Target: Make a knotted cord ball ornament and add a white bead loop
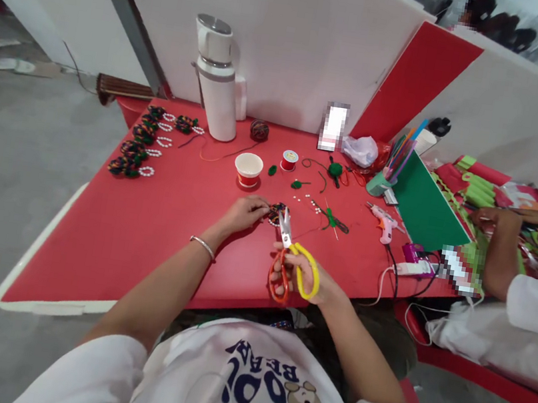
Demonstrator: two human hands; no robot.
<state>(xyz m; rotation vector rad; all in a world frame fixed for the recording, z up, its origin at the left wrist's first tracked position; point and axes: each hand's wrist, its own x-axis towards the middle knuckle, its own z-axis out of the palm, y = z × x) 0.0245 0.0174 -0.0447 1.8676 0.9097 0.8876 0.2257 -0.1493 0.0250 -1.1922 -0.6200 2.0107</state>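
My left hand [245,213] is closed on a small dark multicoloured yarn piece [276,214] just above the red table [168,233]. In my right hand [305,278] is a pair of scissors [286,231] with one red and one yellow handle loop. Their blades point away from me and reach the yarn piece at its right side. Whether the blades touch a thread cannot be made out. White beads [317,210] lie loose beyond the scissors, near a green yarn bundle [331,217].
Finished-looking yarn pieces with bead loops [135,149] line the left side. Behind stand a white flask [217,93], a paper cup [248,170] and a thread spool [289,159]. A pink glue gun [385,224] and pen holder [380,183] are at right, beside a co-worker's arms [502,250].
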